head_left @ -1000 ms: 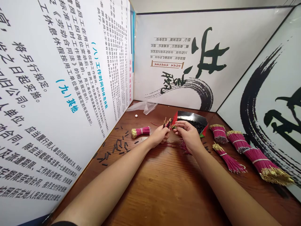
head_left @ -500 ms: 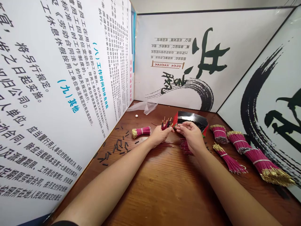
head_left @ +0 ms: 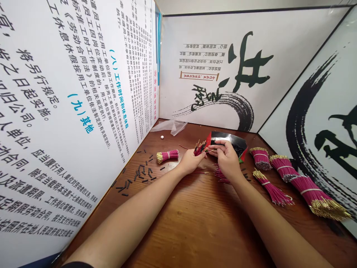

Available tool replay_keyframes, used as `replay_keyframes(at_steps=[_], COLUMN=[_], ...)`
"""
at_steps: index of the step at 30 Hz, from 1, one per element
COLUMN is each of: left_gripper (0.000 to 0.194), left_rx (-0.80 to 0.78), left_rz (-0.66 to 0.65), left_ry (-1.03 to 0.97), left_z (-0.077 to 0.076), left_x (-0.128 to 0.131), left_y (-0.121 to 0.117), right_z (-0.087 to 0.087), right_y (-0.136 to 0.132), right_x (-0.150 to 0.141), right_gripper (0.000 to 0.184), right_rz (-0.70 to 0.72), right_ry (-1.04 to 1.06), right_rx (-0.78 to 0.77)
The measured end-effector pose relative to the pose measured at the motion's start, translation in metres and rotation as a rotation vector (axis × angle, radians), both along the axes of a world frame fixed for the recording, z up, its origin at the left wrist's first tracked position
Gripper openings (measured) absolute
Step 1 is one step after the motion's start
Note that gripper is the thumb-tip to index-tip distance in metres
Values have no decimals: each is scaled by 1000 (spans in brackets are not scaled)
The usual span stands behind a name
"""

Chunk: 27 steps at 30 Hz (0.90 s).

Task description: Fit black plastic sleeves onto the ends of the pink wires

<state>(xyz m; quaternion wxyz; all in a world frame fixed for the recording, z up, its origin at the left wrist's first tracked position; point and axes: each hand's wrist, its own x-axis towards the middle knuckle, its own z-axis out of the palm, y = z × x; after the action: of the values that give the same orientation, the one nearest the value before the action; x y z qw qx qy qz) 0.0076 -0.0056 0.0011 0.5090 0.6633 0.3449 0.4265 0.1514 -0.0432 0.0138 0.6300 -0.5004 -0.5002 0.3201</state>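
Observation:
My left hand point(head_left: 192, 160) is closed around a bunch of thin magenta wires point(head_left: 200, 146), whose gold tips point up and away; some carry black sleeves near the end. One wire tip sticks out to the right, towards my right hand point(head_left: 227, 158). The right fingers are bent together beside that tip, in front of an open black-and-red box point(head_left: 228, 139) of small black tubes. Whatever lies between these fingertips is too small to make out. Below the right palm, more magenta wires point(head_left: 219, 173) lie on the table, partly hidden.
Loose black tubes point(head_left: 142, 173) are scattered at the left. A tied wire bundle point(head_left: 167, 156) lies by my left hand; several more bundles point(head_left: 287, 169) are at the right. A clear plastic bag point(head_left: 174, 127) and a small white bead point(head_left: 162, 137) sit at the back, below upright printed panels point(head_left: 212, 33).
My right hand has shifted slightly, its index finger lifting and straightening over the box edge. My left hand has tilted a little and still grips the wires.

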Motion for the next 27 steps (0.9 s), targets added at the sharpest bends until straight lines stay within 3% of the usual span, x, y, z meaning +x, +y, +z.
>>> replay_keyframes(at_steps=[6,21,27], left_gripper=[23,24,24], left_rx=[-39,-13,-11], left_rz=[32,-88,-71], left_ry=[-1,29,-57], left_z=[0,-5,-6], left_x=[0,-1,-1], left_y=[0,1,1], right_z=[-2,-2,-8], right_y=[-1,-3,-1], right_x=[-1,-2,-5], right_gripper=[19,19,26], right_rz=[-15,-1,8], right_ry=[-66,-87,-92], right_rx=[5,-32,2])
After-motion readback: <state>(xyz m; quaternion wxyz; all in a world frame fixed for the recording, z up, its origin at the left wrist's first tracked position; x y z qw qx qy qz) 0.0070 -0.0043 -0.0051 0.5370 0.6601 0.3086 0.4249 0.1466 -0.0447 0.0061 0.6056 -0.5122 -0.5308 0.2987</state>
